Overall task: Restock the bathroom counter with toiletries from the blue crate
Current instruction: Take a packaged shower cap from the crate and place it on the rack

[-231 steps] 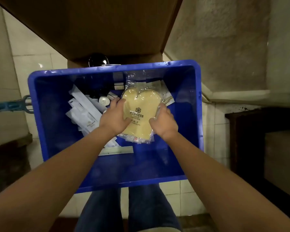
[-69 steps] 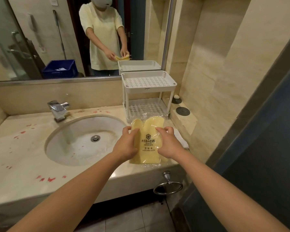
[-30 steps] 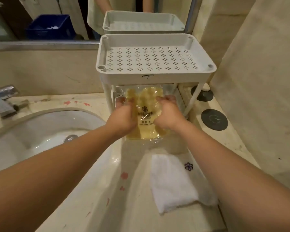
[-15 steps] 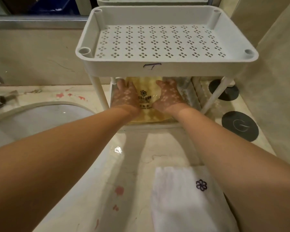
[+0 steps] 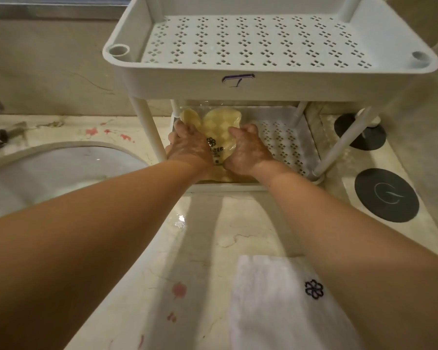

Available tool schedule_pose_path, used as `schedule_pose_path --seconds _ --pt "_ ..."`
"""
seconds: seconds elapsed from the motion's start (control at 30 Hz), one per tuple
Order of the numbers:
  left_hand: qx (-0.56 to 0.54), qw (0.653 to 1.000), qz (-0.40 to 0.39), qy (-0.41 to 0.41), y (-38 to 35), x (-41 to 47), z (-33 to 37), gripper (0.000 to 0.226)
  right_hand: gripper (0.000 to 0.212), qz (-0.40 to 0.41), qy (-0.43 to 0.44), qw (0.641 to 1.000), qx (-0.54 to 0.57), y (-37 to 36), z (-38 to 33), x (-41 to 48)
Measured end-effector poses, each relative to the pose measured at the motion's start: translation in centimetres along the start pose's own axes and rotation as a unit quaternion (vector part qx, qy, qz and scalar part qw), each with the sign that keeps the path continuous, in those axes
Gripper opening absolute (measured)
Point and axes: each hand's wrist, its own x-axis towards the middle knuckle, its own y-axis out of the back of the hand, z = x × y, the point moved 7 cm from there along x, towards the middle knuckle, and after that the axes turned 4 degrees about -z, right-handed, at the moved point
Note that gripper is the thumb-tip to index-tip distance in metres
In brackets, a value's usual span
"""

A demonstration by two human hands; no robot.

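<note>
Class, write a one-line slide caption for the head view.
Left hand and right hand hold a yellow packet on the rack's lower shelf.

Rack (image 5: 175,82) top-tier front rim: handwritten "T". Yellow pack (image 5: 220,127) — flower logo, print under it unreadable. Towel (image 5: 276,311) — flower emblem. Dark coaster (image 5: 372,213): G-like mark.

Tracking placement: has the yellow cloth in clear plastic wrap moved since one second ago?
Yes: the yellow wrapped cloth went deeper onto the white perforated rack's lower shelf.
</note>
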Motion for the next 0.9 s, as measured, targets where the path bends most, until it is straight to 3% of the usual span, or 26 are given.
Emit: schedule_pose_path --seconds 0.13,0.3,0.43,0.5,0.6,0.73,0.9 --pt "0.059 0.998 -0.024 -0.001 -0.5 -0.1 0.1 0.118 0.075 0.005 -0.006 1.000 -0.027 -0.4 0.4 0.6" --pt "0.226 0.974 -0.015 -0.020 -1.0 0.3 0.3 0.078 0.066 0.008 -0.015 0.995 -0.100 -0.5 0.5 0.5" --pt "0.323 0.945 -0.038 -0.035 -1.6 0.4 0.3 0.070 0.067 0.021 0.006 0.984 -0.178 -0.5 -0.1 0.5" --pt "0.327 0.943 -0.045 -0.036 -1.9 0.6 0.2 0.067 0.079 -0.002 0.014 0.980 -0.200 -1.0 0.0 0.8" --pt "0.305 0.950 -0.061 -0.024 -2.5 0.8 0.0 0.080 0.089 -0.048 0.006 0.979 -0.197 -1.7 0.9 1.2" --pt "0.284 0.955 -0.075 -0.026 -2.5 1.0 -0.1 0.086 0.090 -0.080 0.008 0.977 -0.196 -1.9 1.4 1.5" --pt "0.214 0.974 -0.057 -0.038 -1.9 0.8 0.1 0.084 0.082 -0.052 0.016 0.980 -0.193 -1.6 1.2 0.7"
